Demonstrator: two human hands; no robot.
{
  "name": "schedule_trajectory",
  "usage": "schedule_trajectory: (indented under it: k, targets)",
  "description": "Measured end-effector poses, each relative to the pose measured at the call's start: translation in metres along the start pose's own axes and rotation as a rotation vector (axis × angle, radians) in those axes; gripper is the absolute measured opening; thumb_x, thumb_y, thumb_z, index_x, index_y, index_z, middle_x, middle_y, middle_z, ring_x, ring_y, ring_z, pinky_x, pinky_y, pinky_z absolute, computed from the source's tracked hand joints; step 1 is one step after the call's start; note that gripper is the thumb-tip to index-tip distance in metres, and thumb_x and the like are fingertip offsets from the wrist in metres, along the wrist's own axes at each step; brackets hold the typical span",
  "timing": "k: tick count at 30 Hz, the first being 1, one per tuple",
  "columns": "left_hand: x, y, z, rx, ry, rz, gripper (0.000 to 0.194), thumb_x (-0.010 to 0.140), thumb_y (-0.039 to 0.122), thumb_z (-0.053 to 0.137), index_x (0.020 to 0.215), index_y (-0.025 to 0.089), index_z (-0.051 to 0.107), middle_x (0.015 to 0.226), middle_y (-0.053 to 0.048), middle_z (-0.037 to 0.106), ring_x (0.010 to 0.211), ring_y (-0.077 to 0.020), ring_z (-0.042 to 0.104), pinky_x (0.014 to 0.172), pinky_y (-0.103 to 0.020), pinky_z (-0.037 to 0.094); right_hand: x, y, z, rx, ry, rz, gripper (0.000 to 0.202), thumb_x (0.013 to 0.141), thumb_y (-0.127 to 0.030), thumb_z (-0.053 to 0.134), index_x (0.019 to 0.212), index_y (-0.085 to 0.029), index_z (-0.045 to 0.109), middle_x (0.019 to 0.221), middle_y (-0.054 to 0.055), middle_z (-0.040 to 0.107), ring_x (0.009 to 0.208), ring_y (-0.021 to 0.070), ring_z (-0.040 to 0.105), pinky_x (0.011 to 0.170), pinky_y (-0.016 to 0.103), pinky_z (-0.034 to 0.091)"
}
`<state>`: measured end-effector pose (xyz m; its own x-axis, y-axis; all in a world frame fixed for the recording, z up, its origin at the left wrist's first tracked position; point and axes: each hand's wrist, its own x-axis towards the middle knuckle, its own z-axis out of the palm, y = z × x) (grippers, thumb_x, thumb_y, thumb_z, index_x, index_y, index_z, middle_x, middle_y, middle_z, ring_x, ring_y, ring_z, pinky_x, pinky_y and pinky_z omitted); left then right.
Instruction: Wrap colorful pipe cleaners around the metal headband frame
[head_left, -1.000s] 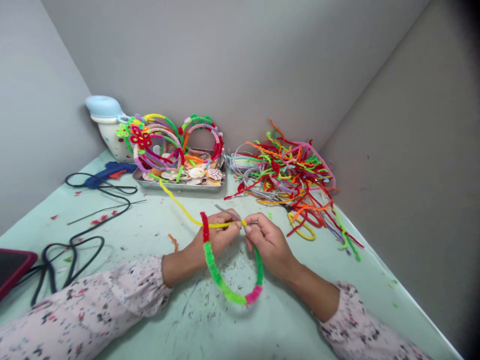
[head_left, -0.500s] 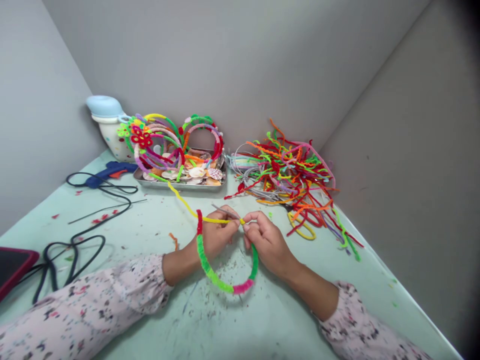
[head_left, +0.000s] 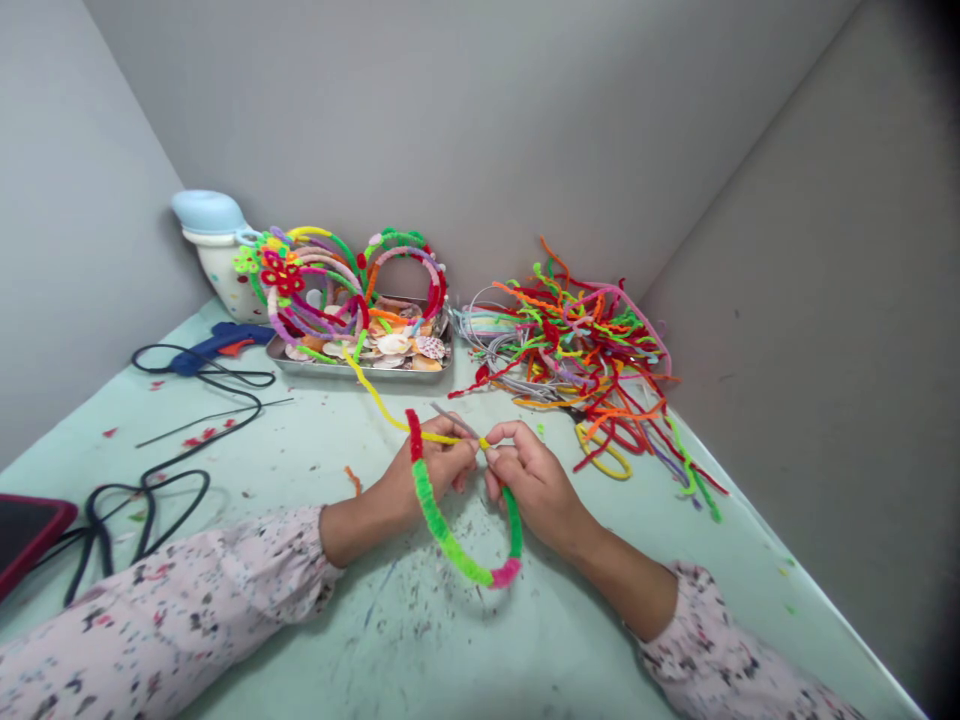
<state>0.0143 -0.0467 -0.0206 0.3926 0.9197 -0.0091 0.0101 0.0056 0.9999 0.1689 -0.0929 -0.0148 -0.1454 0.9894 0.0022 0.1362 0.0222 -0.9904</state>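
Observation:
A curved headband (head_left: pixel 433 515) wrapped in red, green and pink pipe cleaner hangs below my hands, its loop toward me. My right hand (head_left: pixel 541 495) is closed, thumb and index finger pinching the headband where a bit of yellow is wound on it. From that spot a yellow pipe cleaner (head_left: pixel 379 402) runs left through the fingers of my left hand (head_left: pixel 429 475), which is pinched on it. Past the yellow wrap, a bare grey end of the band (head_left: pixel 448 412) points up and left. Both sets of fingertips nearly meet.
Behind, a metal tray (head_left: pixel 360 372) holds shells and several finished headbands (head_left: pixel 405 250). At right lies a tangled pile of pipe cleaners (head_left: pixel 577 340). A blue glue gun (head_left: pixel 217 347) with a black cord (head_left: pixel 154 500), a white cup (head_left: pixel 225 270) and a red-edged device (head_left: pixel 30 540) are at left.
The headband's loop has turned, its red end swinging to the right. My left hand and the yellow pipe cleaner have shifted slightly; my right hand has hardly moved.

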Motion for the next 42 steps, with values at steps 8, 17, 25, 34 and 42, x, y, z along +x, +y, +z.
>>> schedule_trajectory:
  k: [8,17,25,34,42]
  targets:
    - [0.0,0.002,0.002,-0.159,-0.013,-0.062,0.013,0.077,0.027,0.06,0.076,0.016,0.053,0.055,0.004,0.058,0.039,-0.0062,0.047,0.038,-0.017,0.032,0.003,0.0,-0.001,0.168,-0.036,0.018,0.01,0.091,-0.031,0.045,0.098,-0.024,0.043,0.058,-0.007,0.057,0.051,0.0094,0.049,0.052,0.021,0.039]
    - [-0.003,0.012,0.003,-0.237,-0.056,-0.089,0.01,0.074,0.023,0.059,0.07,0.015,0.054,0.053,0.002,0.058,0.039,-0.007,0.046,0.04,-0.019,0.031,0.002,0.0,0.001,0.189,-0.013,0.022,0.012,0.09,-0.031,0.046,0.099,-0.023,0.042,0.06,-0.006,0.058,0.051,0.0098,0.051,0.052,0.022,0.04]
    - [-0.001,0.012,0.001,-0.273,-0.072,-0.141,0.009,0.07,0.023,0.061,0.071,0.015,0.056,0.055,0.002,0.057,0.041,-0.007,0.044,0.042,-0.02,0.031,0.002,-0.002,0.002,0.26,-0.051,0.051,0.018,0.087,-0.034,0.049,0.099,-0.023,0.042,0.059,-0.006,0.057,0.049,0.0106,0.05,0.051,0.023,0.041]
    - [-0.003,0.013,0.002,-0.234,-0.05,-0.129,0.01,0.071,0.023,0.06,0.072,0.015,0.055,0.057,0.002,0.056,0.042,-0.0058,0.043,0.042,-0.02,0.03,0.002,-0.007,0.001,0.241,-0.044,0.087,0.017,0.088,-0.035,0.05,0.097,-0.023,0.042,0.058,-0.007,0.057,0.048,0.0097,0.05,0.05,0.022,0.041]
    - [-0.003,0.021,0.006,-0.085,0.029,-0.092,0.011,0.071,0.023,0.058,0.067,0.014,0.054,0.044,0.004,0.05,0.037,-0.0076,0.042,0.039,-0.021,0.027,0.002,0.0,0.001,-0.011,0.063,0.02,0.023,0.089,-0.043,0.049,0.097,-0.022,0.046,0.063,-0.004,0.061,0.052,0.0114,0.053,0.05,0.022,0.038]
